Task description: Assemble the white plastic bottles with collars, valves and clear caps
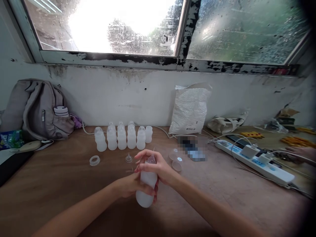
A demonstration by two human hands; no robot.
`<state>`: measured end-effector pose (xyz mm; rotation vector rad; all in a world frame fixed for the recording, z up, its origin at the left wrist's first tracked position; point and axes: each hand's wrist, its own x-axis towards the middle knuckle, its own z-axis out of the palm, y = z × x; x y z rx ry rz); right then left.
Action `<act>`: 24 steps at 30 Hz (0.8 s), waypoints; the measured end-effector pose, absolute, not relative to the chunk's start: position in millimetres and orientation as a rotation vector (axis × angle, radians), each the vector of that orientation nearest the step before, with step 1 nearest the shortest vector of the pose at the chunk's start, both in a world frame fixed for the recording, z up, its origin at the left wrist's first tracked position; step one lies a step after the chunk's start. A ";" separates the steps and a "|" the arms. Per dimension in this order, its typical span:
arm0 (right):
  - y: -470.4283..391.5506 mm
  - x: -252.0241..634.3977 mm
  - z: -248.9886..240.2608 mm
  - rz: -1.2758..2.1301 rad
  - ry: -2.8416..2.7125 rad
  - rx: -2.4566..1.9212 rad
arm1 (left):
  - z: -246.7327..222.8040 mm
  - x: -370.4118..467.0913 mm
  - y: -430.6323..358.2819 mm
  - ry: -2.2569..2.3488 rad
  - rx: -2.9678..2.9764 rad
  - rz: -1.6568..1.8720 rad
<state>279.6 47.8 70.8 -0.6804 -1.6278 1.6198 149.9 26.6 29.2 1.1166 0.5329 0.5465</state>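
Observation:
A frosted white baby bottle [144, 199] stands tilted slightly in front of me, clasped in both hands. My left hand [134, 185] wraps round its body from the left. Over the bottle's upper end, my right hand [160, 165] is closed round the neck and collar area. A clear silicone nipple [151, 159] pokes up between the right fingers; the collar itself is mostly hidden. Just beyond my hands lies a loose clear nipple [128, 158]. A translucent screw ring [94, 160] rests to the left, and a clear round cap [176, 166] to the right.
Several frosted bottles [121, 138] line up near the wall. A grey backpack [37, 108] sits left. A white padded bag [189, 110] leans on the wall, a blurred phone [194, 149] before it. A power strip [256, 163] with cables lies right, near another person's hand [304, 155].

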 end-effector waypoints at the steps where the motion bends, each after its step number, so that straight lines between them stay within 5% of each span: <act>1: 47.1 278.4 67.4 1.531 -1.616 -0.733 | 27.1 150.4 29.0 0.613 1.195 0.598; 8: 38.7 274.6 62.2 1.111 -1.555 -0.844 | 17.8 162.2 35.3 1.067 1.546 0.993; 15: 43.8 278.9 74.4 1.558 -1.600 -0.612 | 47.2 152.3 18.7 0.626 1.233 0.572; 24: 37.6 278.5 68.2 1.322 -1.546 -0.658 | 26.4 167.2 26.9 0.892 1.502 0.892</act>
